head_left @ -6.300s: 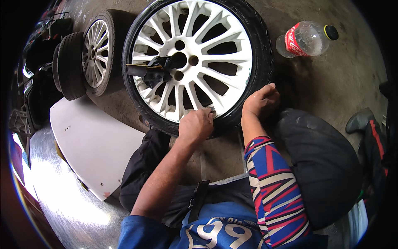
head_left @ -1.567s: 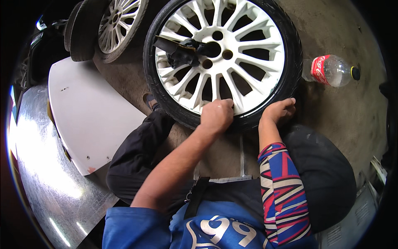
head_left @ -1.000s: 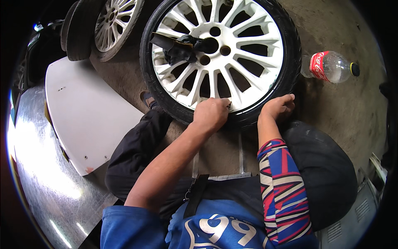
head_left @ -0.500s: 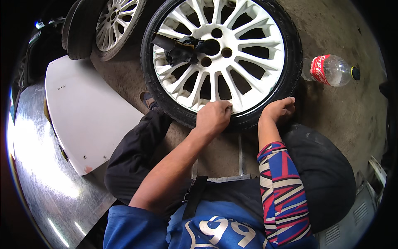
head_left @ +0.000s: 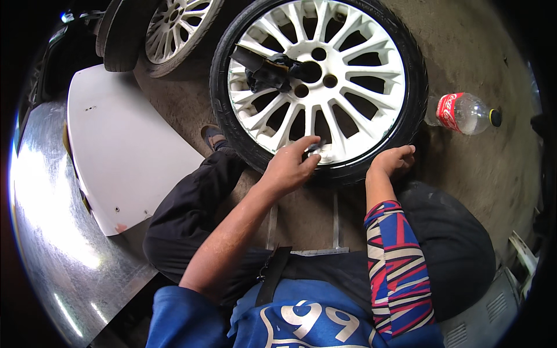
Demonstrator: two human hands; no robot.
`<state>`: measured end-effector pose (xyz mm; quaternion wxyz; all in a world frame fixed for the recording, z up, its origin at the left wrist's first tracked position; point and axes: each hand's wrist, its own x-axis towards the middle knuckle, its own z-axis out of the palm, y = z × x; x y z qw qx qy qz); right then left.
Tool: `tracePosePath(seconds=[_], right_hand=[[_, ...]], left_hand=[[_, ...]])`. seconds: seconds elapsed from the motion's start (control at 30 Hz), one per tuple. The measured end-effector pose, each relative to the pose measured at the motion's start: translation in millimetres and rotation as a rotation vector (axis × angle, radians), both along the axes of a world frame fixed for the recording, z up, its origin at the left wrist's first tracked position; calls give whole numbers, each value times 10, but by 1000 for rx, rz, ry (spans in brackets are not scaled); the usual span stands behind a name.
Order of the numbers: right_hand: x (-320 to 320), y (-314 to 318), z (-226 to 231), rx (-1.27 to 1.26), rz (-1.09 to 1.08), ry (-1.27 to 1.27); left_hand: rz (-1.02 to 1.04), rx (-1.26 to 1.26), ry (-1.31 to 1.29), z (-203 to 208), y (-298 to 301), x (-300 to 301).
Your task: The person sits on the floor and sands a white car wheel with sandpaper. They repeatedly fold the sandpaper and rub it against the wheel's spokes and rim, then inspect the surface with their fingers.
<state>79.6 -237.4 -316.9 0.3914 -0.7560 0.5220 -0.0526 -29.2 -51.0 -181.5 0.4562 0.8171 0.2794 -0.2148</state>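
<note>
A white multi-spoke wheel (head_left: 361, 72) with a black tyre (head_left: 415, 93) stands before my knees. My left hand (head_left: 290, 167) is over the wheel's near rim, fingers and thumb closed on a small dark piece (head_left: 314, 147) whose kind I cannot make out. My right hand (head_left: 391, 162) is against the tyre's near right edge with its fingers curled, partly hidden. On the spokes left of the hub lies a bent dark sheet (head_left: 248, 57), resembling sandpaper, beside a crumpled black bundle (head_left: 268, 78).
A plastic bottle (head_left: 473, 114) with a red label lies on the floor to the right. At left, a white panel (head_left: 125, 153) rests on a shiny metal surface (head_left: 46, 191). Another white wheel (head_left: 174, 29) and dark tyres (head_left: 123, 35) stand at the far left.
My left hand has lifted slightly off the near rim and turned, so the small dark piece shows between the fingers. The right hand stays at the tyre edge; the whole view has shifted slightly.
</note>
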Motion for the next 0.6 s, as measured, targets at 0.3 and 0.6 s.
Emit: tracePosePath(seconds=[0.3, 0.6], right_hand=[[-2, -112, 183, -13, 163, -61], [-272, 425, 2074, 913, 1585, 131]], left_hand=[[737, -682, -421, 349, 104, -368], [277, -514, -550, 559, 132, -549]])
